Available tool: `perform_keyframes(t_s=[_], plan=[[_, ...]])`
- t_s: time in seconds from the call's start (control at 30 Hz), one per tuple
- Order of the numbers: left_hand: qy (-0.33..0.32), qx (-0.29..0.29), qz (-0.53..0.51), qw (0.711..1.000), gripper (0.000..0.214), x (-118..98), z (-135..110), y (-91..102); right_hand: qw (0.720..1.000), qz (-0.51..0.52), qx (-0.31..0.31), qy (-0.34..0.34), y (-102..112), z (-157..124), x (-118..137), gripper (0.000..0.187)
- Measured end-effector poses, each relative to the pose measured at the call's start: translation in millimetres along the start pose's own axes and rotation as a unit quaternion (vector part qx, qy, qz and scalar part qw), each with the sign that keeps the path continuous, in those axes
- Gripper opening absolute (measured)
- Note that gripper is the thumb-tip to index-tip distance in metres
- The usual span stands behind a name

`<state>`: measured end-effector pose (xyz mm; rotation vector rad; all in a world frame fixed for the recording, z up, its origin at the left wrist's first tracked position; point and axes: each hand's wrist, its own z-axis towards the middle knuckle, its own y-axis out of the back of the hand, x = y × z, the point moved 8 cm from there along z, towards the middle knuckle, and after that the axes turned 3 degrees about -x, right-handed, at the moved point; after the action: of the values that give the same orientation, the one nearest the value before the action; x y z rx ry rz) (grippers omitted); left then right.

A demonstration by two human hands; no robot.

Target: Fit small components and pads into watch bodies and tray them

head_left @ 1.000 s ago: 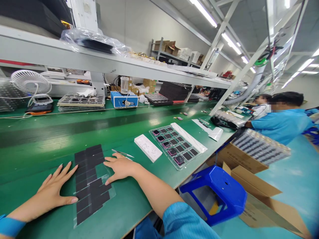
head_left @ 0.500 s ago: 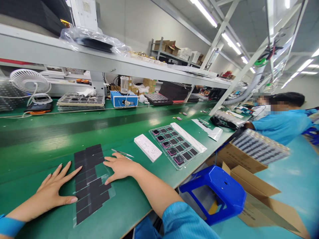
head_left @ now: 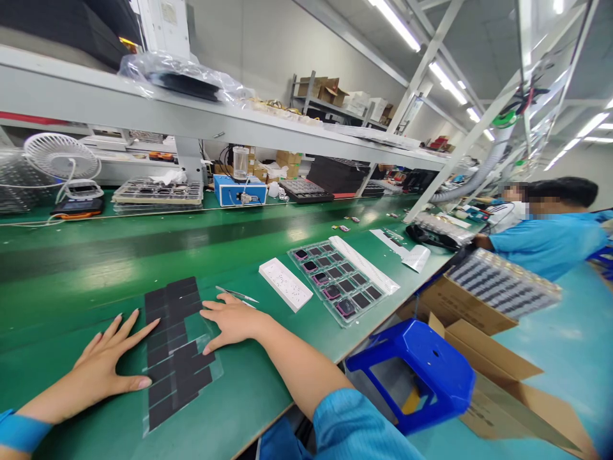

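Note:
A clear sheet bearing rows of black rectangular pieces (head_left: 165, 345) lies flat on the green bench. Spread out along its left edge is my left hand (head_left: 108, 364), fingers apart, with fingertips on or beside the black pieces. My right hand (head_left: 232, 321) rests at the sheet's right side, fingers also spread, with thumb and fingertips by its edge. Neither hand is closed round anything. Just beyond the right hand lie metal tweezers (head_left: 239, 294), partly covered by it. Farther right is a white block (head_left: 285, 284) with small dark specks on top.
A clear tray (head_left: 342, 281) holds dark square parts, several with pink rims. A blue stool (head_left: 424, 358) and open cardboard boxes (head_left: 502, 377) stand right of the bench. At the back are a white fan (head_left: 62, 156) and a blue device (head_left: 240, 191). A person in blue (head_left: 546, 236) sits far right.
The view has shifted very slightly. Both hands keep their places on the sheet, and nothing has been picked up or let go.

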<state>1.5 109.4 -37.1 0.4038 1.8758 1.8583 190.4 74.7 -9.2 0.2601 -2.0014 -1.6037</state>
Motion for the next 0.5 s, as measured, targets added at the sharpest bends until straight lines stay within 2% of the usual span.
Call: perform_keyframes(t_s=[0.2,0.3,0.37,0.4,0.47,0.5], plan=[[0.002,-0.013,-0.013,1.000,0.085,3.1,-0.5,-3.7,1.000,0.004,-0.001,-0.003,0.2,-0.5,2.2,0.087],[-0.009,-0.030,-0.011,0.999,0.088,10.2,-0.7,-13.8,0.999,0.041,0.011,0.012,13.3,-7.0,0.0,0.081],[-0.021,-0.063,-0.019,0.998,0.090,17.4,-0.2,-20.6,0.995,0.085,-0.021,0.041,37.3,-15.1,-9.9,0.069],[-0.028,-0.086,-0.029,0.996,0.089,20.9,0.0,-23.0,0.992,0.106,-0.058,0.047,54.6,-20.6,-21.5,0.060],[-0.035,-0.120,-0.054,0.991,0.084,27.0,0.4,-28.3,0.980,0.126,-0.154,0.000,93.7,-35.3,-65.8,0.041],[-0.029,-0.128,-0.064,0.989,0.080,29.7,0.6,-31.4,0.970,0.121,-0.203,-0.060,112.9,-45.5,-98.6,0.035]])
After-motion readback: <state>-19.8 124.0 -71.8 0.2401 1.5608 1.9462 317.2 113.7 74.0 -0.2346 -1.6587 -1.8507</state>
